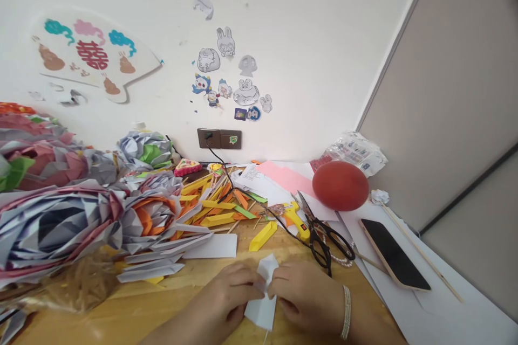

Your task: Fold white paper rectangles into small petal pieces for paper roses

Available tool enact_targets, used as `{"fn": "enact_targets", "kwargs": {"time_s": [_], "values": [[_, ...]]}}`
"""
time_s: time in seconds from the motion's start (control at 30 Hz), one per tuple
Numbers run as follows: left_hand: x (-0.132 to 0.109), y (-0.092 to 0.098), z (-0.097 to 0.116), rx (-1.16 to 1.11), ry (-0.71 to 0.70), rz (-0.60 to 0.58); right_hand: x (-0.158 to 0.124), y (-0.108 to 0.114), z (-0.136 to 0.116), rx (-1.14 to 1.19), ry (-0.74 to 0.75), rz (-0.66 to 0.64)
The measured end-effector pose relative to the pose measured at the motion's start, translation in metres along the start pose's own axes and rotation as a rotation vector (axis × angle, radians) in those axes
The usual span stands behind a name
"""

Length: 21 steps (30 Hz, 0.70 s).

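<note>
Wooden table, white wall behind. Left hand, right hand both curled nearly closed, pinching folded white paper from opposite sides. Black-handled scissors near right hand.

1. Faces a white wall in soft, pale light.
2. Displays a fan-shaped cutout with red characters at left, cartoon cutouts mid-wall.
3. Includes a dark socket plate low down, black plug inserted.
4. Meets a grey panel at right, crossed by a dark strip.
5. Spreads below into a glossy, yellowish wooden tabletop.
</note>
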<state>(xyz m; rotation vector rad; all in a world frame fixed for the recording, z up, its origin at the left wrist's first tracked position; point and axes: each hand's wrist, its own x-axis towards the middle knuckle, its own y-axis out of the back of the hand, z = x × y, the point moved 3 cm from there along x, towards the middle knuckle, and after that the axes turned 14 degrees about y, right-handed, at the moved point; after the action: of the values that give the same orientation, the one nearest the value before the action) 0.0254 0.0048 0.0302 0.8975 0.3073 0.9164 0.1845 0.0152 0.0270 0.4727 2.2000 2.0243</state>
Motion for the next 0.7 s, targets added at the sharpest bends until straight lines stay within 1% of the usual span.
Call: {"fn": "enact_targets", "kwargs": {"time_s": [0.13, 0.33, 0.43, 0.5, 0.57, 0.7], "values": [[-0.001, 0.001, 0.001, 0.037, -0.029, -0.015, -0.002, 0.002, 0.0, 0.07, -0.006, 0.012], [0.001, 0.002, -0.013, 0.12, -0.121, 0.103, 0.0, -0.003, 0.003, 0.102, 0.018, 0.031], [0.001, 0.0, -0.019, 0.138, -0.124, 0.136, 0.001, -0.004, 0.006, 0.089, 0.006, 0.074], [0.001, 0.0, -0.021, 0.129, -0.094, 0.151, 0.002, -0.005, 0.008, 0.108, 0.001, 0.122], [0.001, 0.001, -0.023, 0.09, -0.039, 0.181, 0.002, -0.006, 0.01, 0.176, 0.009, 0.196], [0.003, 0.004, -0.031, -0.017, 0.109, 0.237, 0.003, -0.011, 0.018, 0.314, -0.01, 0.42]]}}
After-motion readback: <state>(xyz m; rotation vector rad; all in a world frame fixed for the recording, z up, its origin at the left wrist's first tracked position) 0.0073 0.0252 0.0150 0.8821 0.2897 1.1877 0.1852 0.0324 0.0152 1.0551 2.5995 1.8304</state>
